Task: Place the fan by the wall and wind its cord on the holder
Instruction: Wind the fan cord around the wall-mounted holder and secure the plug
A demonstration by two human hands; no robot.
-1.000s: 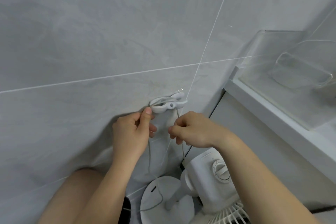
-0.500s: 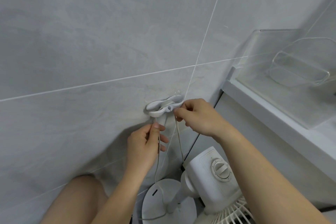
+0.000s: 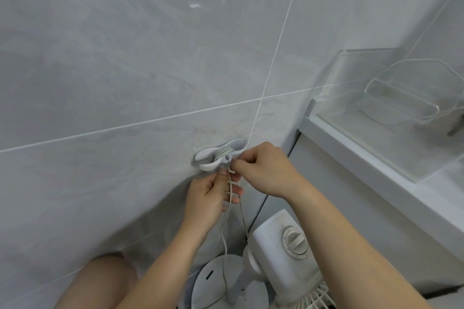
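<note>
One tiled wall [image 3: 125, 70] fills most of the view, behind both hands. 1 white ledge [image 3: 376, 170] runs off to the right of the right hand, w/ 1 clear tray [image 3: 399, 105] on it. 1 white fan [image 3: 281, 253] sits below the hands, close to the wall: 1 round base, 1 dial on the motor housing, grille edge at bottom. 1 bare knee [image 3: 100, 281] shows below-left of the left hand.

2 hands meet just under the holder [image 3: 218, 155], 1 white cord holder fixed to the wall, several turns of cord already round its middle. Left hand [image 3: 211, 198] is curled, thumb up, cord [image 3: 227, 221] held between thumb & fingers; 2 strands hang down from there toward the fan. Right hand [image 3: 266, 170], fingers bent, pinches the cord right at the holder's lower edge, fingertips touching the left thumb tip.
</note>
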